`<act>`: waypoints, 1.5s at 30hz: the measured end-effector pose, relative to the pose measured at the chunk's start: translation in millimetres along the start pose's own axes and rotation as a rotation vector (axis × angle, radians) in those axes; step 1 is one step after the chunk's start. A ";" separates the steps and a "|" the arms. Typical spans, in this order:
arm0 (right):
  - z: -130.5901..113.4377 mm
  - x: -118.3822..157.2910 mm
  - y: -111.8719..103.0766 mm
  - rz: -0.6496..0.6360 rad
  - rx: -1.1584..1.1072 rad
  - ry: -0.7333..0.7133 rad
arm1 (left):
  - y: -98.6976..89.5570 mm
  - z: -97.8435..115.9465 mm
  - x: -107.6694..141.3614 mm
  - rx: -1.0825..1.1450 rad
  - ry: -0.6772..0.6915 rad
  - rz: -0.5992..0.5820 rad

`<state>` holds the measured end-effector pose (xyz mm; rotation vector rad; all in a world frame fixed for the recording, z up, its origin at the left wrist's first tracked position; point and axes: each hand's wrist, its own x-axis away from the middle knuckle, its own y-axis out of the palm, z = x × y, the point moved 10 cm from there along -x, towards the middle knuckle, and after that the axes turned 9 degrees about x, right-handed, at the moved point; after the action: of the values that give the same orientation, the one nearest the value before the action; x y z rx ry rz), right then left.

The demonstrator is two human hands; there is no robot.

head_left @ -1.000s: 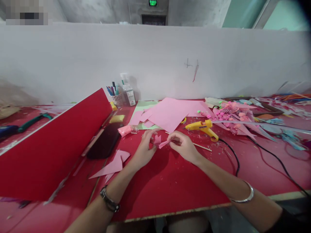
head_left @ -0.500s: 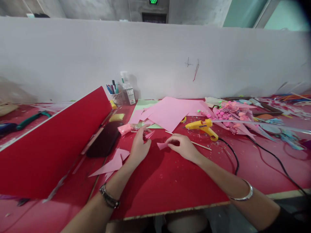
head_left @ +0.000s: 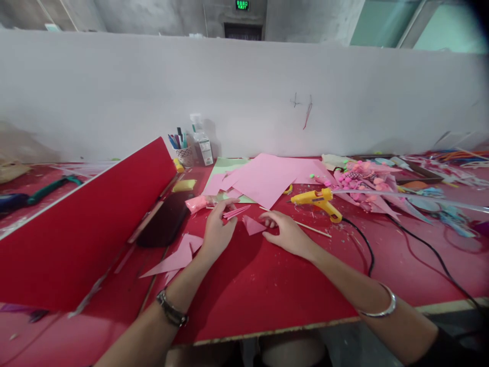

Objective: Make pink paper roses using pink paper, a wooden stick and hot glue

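Note:
My left hand (head_left: 220, 228) is closed on a small stack of folded pink paper pieces (head_left: 236, 212), held just above the red board (head_left: 263, 300). Right of it lies a small pink paper triangle (head_left: 252, 226). My right hand (head_left: 284, 230) is beside the triangle's right tip, thumb and fingers apart, with nothing visible between them. A thin wooden stick (head_left: 313, 229) passes behind my right hand. Cut pink paper pieces (head_left: 179, 256) lie left of my left forearm.
A yellow glue gun (head_left: 319, 201) with a black cord lies at the right, near pink decorations (head_left: 362, 186). Large pink sheets (head_left: 267, 176) are at the back. A red panel (head_left: 87, 229) stands left, beside a black phone (head_left: 164, 221). A pen cup (head_left: 184, 154) and bottle (head_left: 203, 145) stand behind.
My right hand's fingers have opened and let go of the small pink triangle, which now shows a wider face. The paper stack in my left hand has turned and shows more fully.

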<state>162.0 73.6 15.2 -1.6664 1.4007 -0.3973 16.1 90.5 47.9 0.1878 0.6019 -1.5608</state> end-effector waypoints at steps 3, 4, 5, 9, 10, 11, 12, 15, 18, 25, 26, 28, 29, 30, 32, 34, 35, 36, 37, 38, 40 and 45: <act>1.7 0.0 -9.0 0.016 0.144 0.013 | -1.5 -6.1 0.0 -0.006 -0.044 0.013; 1.7 0.8 -12.5 0.017 0.215 0.016 | -1.5 -7.5 0.2 0.000 -0.059 0.014; 1.6 2.3 -15.6 0.012 0.297 0.021 | -1.2 -8.2 0.6 0.012 -0.072 0.012; 11.1 14.8 -20.7 -0.057 0.673 0.127 | 4.1 -5.5 2.4 0.114 -0.098 -0.030; 15.2 18.7 -20.6 -0.076 0.742 0.164 | 6.3 -4.5 2.9 0.140 -0.100 -0.050; 18.8 22.2 -20.0 -0.091 0.787 0.194 | 8.5 -4.1 3.5 0.164 -0.106 -0.069; 21.8 25.1 -19.3 -0.101 0.811 0.216 | 10.4 -4.8 4.0 0.184 -0.118 -0.085; 26.2 28.5 -17.9 -0.109 0.806 0.229 | 14.7 -11.7 5.6 0.244 -0.174 -0.113; 27.9 27.1 -18.9 -0.127 0.749 0.208 | 21.6 -22.3 7.6 0.339 -0.258 -0.153; 36.6 25.9 -22.8 -0.170 0.667 0.192 | 28.3 -32.7 11.5 0.492 -0.390 -0.145; 36.5 25.8 -23.0 -0.175 0.671 0.185 | 28.9 -30.4 11.8 0.501 -0.390 -0.149; 34.0 24.4 -25.0 -0.179 0.685 0.167 | 27.2 -24.4 11.2 0.488 -0.371 -0.142; 31.4 22.9 -27.5 -0.175 0.693 0.156 | 24.8 -21.3 10.4 0.466 -0.353 -0.126; 28.0 20.6 -31.1 -0.166 0.700 0.145 | 21.9 -18.8 9.5 0.434 -0.333 -0.108; 19.0 14.4 -40.5 -0.142 0.711 0.117 | 18.2 -16.8 8.1 0.375 -0.310 -0.085; 5.9 6.4 -49.1 -0.115 0.704 0.056 | 19.3 -18.0 7.3 0.354 -0.299 -0.098; -2.5 2.5 -52.0 -0.097 0.689 0.003 | 19.8 -19.1 6.9 0.346 -0.293 -0.104; -12.7 -0.7 -53.2 -0.078 0.662 -0.076 | 19.9 -20.2 6.5 0.335 -0.285 -0.106; -22.8 -2.6 -52.4 -0.065 0.631 -0.163 | 19.3 -20.9 6.1 0.321 -0.277 -0.103; -31.5 -3.2 -51.1 -0.047 0.598 -0.245 | 18.1 -21.2 5.8 0.307 -0.268 -0.097; -40.3 -2.6 -49.0 0.005 0.548 -0.345 | 17.6 -20.9 6.2 0.286 -0.268 -0.105; -29.0 1.8 -54.0 0.177 0.495 -0.310 | 33.0 -15.4 12.4 0.311 -0.309 -0.282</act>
<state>175.0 57.5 72.9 -1.1357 1.0971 -0.3335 43.1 87.9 20.5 0.0939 0.1428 -1.9077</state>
